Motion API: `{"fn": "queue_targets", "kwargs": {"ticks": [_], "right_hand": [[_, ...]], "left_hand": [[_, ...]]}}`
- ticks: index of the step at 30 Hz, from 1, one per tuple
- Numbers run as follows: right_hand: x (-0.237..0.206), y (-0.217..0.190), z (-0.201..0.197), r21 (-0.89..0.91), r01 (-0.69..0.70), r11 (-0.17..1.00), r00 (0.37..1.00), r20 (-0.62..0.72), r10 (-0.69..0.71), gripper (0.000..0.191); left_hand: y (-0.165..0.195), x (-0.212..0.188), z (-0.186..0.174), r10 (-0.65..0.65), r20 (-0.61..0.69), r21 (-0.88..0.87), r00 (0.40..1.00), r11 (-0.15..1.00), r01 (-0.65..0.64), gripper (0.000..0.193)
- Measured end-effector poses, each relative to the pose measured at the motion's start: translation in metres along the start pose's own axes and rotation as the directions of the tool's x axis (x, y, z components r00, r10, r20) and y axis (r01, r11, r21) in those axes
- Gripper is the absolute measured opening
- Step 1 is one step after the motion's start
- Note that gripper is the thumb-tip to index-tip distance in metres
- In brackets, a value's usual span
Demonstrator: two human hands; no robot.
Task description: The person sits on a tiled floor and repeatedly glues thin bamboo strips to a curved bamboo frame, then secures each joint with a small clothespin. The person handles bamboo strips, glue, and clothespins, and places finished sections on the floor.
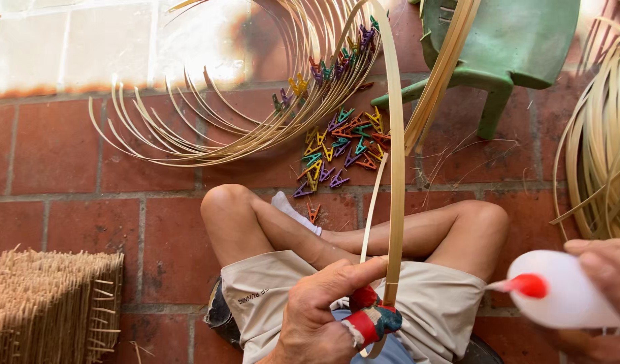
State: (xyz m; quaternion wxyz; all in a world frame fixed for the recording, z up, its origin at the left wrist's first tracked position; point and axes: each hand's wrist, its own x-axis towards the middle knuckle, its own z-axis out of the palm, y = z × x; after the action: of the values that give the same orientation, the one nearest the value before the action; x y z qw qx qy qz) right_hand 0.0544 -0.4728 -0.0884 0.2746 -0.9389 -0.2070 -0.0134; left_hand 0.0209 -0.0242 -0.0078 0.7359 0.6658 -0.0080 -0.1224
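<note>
Head view: bamboo strip (394, 168) in left hand (323, 307)

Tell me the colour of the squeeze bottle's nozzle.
Red, on a white squeeze bottle held by the right hand; head view.

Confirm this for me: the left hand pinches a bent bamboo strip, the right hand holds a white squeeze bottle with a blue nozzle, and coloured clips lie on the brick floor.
One detail is off: the nozzle on the white squeeze bottle is red, not blue, as the head view shows. The rest stands: the left hand pinches the bent bamboo strip, the right hand holds the bottle, and coloured clips lie on the brick floor.
</note>
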Motion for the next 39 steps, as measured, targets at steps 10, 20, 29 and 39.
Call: {"fn": "queue_targets", "kwargs": {"ticks": [10, 20, 29, 39], "right_hand": [[0.094, -0.157, -0.033, -0.288, 0.422, 0.859, 0.901, 0.028, -0.433, 0.082], [0.090, -0.170, -0.029, -0.318, 0.357, 0.878, 0.928, 0.014, -0.373, 0.081], [0.084, -0.175, -0.026, -0.337, 0.335, 0.880, 0.935, 0.002, -0.356, 0.077], [0.063, -0.022, 0.019, 0.030, -0.018, 0.999, 0.996, -0.086, 0.021, 0.073]], "left_hand": [[0.010, 0.008, -0.003, 0.095, 0.033, 0.042, 0.995, 0.994, -0.097, 0.056], [0.008, 0.008, -0.006, 0.097, 0.055, 0.025, 0.994, 0.995, -0.098, 0.056], [0.007, 0.008, -0.006, 0.071, 0.072, 0.010, 0.995, 0.997, -0.072, 0.056], [0.009, 0.010, -0.010, -0.044, 0.014, 0.011, 0.999, 0.999, 0.044, 0.052]]}}
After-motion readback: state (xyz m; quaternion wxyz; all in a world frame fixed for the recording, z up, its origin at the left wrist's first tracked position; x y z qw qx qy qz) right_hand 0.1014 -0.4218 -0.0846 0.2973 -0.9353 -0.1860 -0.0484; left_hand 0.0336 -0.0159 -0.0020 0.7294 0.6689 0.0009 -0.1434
